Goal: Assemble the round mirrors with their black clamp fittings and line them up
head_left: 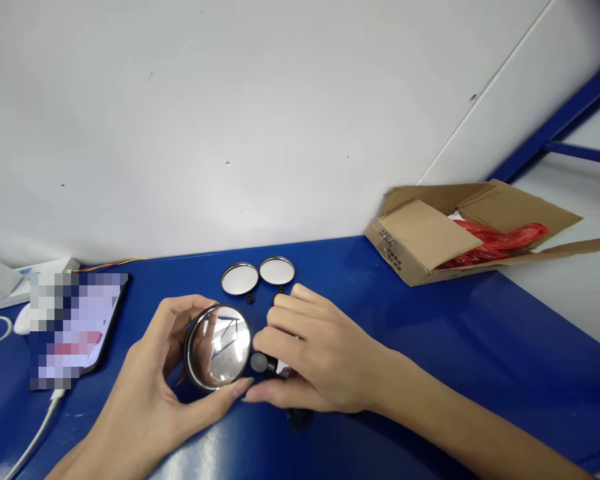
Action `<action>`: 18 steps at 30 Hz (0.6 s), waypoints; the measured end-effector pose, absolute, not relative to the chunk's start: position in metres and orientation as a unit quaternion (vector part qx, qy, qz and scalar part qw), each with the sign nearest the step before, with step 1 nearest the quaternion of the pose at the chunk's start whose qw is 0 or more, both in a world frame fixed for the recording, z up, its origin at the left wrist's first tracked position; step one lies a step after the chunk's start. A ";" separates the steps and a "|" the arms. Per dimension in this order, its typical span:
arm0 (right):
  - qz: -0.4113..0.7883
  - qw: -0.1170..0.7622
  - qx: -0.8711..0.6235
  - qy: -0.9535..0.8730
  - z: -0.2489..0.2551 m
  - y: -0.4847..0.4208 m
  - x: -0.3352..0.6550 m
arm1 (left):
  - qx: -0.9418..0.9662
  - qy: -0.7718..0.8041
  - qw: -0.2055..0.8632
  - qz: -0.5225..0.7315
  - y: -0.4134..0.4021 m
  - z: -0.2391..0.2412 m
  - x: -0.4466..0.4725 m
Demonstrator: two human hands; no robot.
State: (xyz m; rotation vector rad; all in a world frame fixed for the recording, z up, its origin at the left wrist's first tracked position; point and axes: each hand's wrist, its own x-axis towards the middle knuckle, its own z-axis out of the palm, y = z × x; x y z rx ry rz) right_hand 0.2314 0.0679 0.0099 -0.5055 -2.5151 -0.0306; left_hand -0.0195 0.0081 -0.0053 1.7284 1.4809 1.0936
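Held mirror: a round, black-rimmed mirror [225,347] sits above the near part of the table, its face tilted up and showing reflections, among them pale light and dark lines.
Left hand: the left hand [153,383] grips it by the rim, thumb along the lower edge and fingers curled behind the far left side.
Black fitting: a short dark cylinder with a grey round end [260,363] is just beside the mirror's right edge; whether the two touch cannot be told.
Right hand: the right hand [325,350] has its fingers bent around the fitting, thumb below; the inner fingertips are hidden, so how firmly they close cannot be told.
Two other mirrors: a left mirror [240,279] and a right mirror [277,271] lie side by side beyond the hands, a small black knob [250,299] near the left one.
Table: glossy blue table [345,280], meeting a white wall [290,133].
Left side: a phone [111,320] with a pixelated screen, a white cable [43,427] at its lower end.
Right side: an open cardboard box [425,240] with red plastic [503,241] inside.
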 end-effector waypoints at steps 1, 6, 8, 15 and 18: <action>-0.026 0.284 -0.186 -0.940 0.010 0.067 0.231 | 0.650 0.559 0.305 0.415 0.007 -0.005 -0.019; -0.075 0.279 -0.179 -0.940 0.011 0.062 0.227 | 0.675 0.565 0.263 0.395 0.003 -0.007 -0.012; -0.070 0.290 -0.172 -0.939 0.011 0.057 0.225 | 0.725 0.546 0.194 0.372 0.001 -0.008 -0.011; 0.176 0.233 -0.130 -0.947 0.025 0.046 0.228 | 0.809 0.447 0.156 0.348 -0.001 -0.009 -0.023; 0.360 0.188 -0.102 -0.908 0.037 0.050 0.234 | 0.843 0.373 0.188 0.338 -0.001 -0.008 -0.028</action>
